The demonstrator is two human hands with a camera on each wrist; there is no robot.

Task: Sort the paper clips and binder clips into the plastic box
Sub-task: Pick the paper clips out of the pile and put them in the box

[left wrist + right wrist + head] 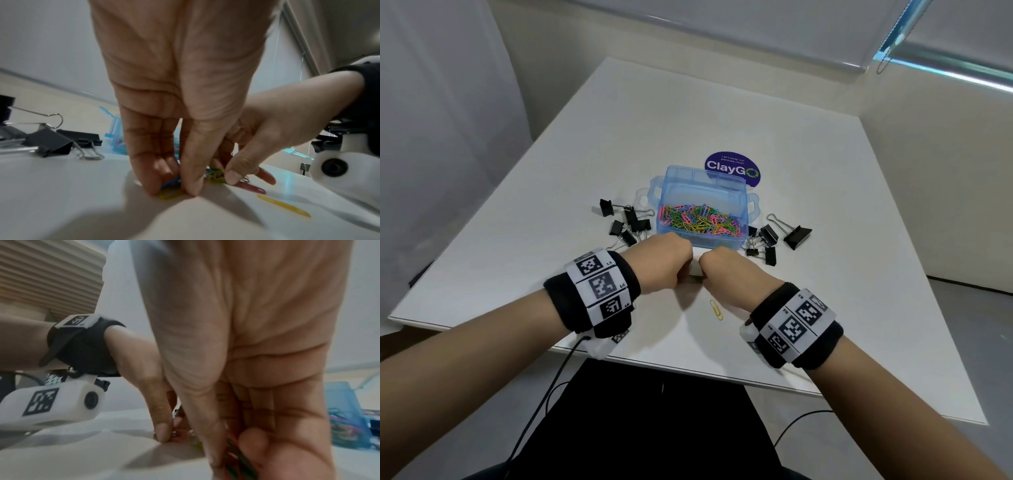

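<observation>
An open blue plastic box (743,205) stands mid-table, its near compartment full of coloured paper clips (700,221). Just in front of it my left hand (666,262) and right hand (726,274) meet on the tabletop. In the left wrist view my left hand (180,188) pinches a few blue and yellow paper clips (170,191) against the table. My right hand (230,449) pinches a small bunch of paper clips (236,451) between thumb and fingers. A loose yellow paper clip (716,309) lies nearer me, and a red one (252,187) by my right fingers.
Black binder clips lie in two groups: one left of the box (628,222), one right of it (774,240). A round purple ClayGo sticker (732,168) sits behind the box. The white table's near edge (688,368) is close to my wrists.
</observation>
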